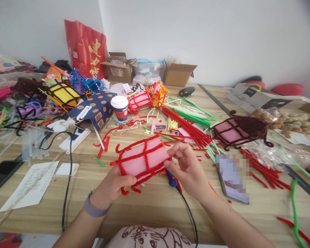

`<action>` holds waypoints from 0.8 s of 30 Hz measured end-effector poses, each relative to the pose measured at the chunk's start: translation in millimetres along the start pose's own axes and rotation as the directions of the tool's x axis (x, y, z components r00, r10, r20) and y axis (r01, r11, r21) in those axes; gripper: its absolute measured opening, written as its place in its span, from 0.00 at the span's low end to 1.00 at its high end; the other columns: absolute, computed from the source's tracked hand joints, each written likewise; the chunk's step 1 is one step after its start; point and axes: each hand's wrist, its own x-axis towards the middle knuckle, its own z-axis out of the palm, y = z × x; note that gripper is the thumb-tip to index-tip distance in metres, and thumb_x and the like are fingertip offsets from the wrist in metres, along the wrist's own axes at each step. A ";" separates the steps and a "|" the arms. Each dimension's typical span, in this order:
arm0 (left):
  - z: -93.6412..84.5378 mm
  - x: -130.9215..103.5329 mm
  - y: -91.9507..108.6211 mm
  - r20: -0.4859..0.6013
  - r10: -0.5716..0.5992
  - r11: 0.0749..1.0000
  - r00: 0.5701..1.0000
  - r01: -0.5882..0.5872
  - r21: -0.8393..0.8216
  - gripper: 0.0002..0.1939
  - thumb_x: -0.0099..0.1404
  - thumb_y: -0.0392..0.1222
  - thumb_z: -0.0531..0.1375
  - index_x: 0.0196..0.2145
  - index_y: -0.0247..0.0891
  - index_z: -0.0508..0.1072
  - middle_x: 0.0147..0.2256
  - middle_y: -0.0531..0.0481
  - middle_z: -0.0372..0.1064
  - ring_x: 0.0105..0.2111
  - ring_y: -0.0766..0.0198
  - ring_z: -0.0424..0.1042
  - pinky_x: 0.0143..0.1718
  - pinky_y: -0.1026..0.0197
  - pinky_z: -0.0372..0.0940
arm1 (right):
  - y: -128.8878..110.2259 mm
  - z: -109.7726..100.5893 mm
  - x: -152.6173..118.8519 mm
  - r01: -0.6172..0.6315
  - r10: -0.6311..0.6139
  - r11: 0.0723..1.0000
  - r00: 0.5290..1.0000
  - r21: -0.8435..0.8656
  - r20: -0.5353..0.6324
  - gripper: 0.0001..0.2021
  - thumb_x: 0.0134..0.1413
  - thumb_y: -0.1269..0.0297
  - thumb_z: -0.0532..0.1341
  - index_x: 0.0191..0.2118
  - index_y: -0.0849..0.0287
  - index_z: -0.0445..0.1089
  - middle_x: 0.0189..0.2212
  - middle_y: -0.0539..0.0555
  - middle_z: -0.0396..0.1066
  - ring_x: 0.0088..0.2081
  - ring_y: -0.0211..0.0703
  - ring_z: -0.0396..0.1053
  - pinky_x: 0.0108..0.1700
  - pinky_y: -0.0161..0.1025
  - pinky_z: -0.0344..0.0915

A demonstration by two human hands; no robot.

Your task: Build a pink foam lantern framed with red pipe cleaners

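A pink lantern with a frame of red pipe cleaners (142, 159) lies sideways between my hands, above the table's front middle. My left hand (120, 181) grips its left end, thumb across the lower edge. At the right end, my right hand (184, 163) pinches the rim between thumb and fingers. Just under that hand is a blue hot glue gun (172, 179) with a black cord, partly hidden. Red pipe cleaners (191, 125) lie in a bundle behind my right hand. A dark brown lantern with pink sides (229, 132) rests farther right.
A paper cup (120, 109) stands behind the lantern, beside a blue dotted box (93, 108). A phone (232, 179) lies right of my hands. Black cable (70, 172) crosses the left side. Craft scraps, a yellow lantern (63, 93), cardboard boxes (179, 73) and a red bag (85, 48) fill the back.
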 end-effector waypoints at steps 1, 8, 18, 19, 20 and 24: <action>-0.4 0.2 -0.6 -0.005 0.009 1.000 1.000 -0.009 0.010 0.14 0.42 0.31 0.67 0.31 0.37 0.81 0.20 0.54 0.73 0.25 0.60 0.72 0.31 0.58 0.71 | 0.0 -0.2 -0.1 0.003 -0.003 1.000 1.000 -0.008 0.005 0.10 0.58 0.63 0.64 0.41 0.49 0.62 0.34 0.48 0.68 0.38 0.37 0.69 0.40 0.35 0.67; -4.1 -0.1 -4.1 0.016 -0.023 1.000 1.000 0.023 0.020 0.23 0.44 0.33 0.67 0.41 0.38 0.80 0.30 0.50 0.79 0.30 0.57 0.75 0.36 0.53 0.73 | 3.0 2.7 -1.4 -0.024 0.024 0.999 1.000 0.044 -0.014 0.12 0.58 0.60 0.65 0.43 0.48 0.61 0.34 0.47 0.71 0.36 0.36 0.70 0.37 0.34 0.67; -5.5 -0.3 -5.1 0.070 0.016 0.999 0.997 -0.019 0.045 0.23 0.46 0.35 0.69 0.42 0.38 0.80 0.37 0.46 0.80 0.38 0.53 0.77 0.45 0.52 0.72 | 5.2 8.4 -4.5 -0.032 0.038 0.997 0.996 0.066 -0.081 0.13 0.59 0.58 0.64 0.44 0.48 0.59 0.32 0.46 0.70 0.31 0.36 0.67 0.35 0.36 0.67; -4.4 -0.5 -4.3 0.067 0.014 0.999 0.998 -0.017 0.038 0.22 0.45 0.35 0.69 0.42 0.38 0.81 0.36 0.47 0.80 0.36 0.54 0.77 0.43 0.53 0.72 | 5.2 8.6 -4.6 -0.028 0.034 0.997 0.996 0.068 -0.084 0.12 0.59 0.58 0.64 0.44 0.47 0.59 0.32 0.46 0.69 0.31 0.36 0.67 0.35 0.36 0.67; -3.3 -0.8 -3.6 0.063 0.012 0.999 0.998 -0.014 0.031 0.22 0.44 0.34 0.69 0.41 0.38 0.81 0.35 0.47 0.80 0.35 0.55 0.77 0.41 0.54 0.73 | 5.2 8.7 -4.7 -0.023 0.029 0.997 0.996 0.072 -0.085 0.12 0.59 0.58 0.64 0.44 0.47 0.60 0.32 0.46 0.69 0.31 0.36 0.67 0.35 0.35 0.66; -0.6 -0.7 -2.5 0.042 0.012 1.000 0.999 -0.012 0.012 0.22 0.43 0.33 0.69 0.39 0.39 0.82 0.33 0.49 0.80 0.34 0.57 0.77 0.40 0.56 0.73 | 4.5 8.1 -5.2 -0.011 0.018 0.996 0.996 0.088 -0.082 0.13 0.60 0.60 0.64 0.46 0.47 0.60 0.31 0.45 0.67 0.30 0.35 0.66 0.34 0.34 0.66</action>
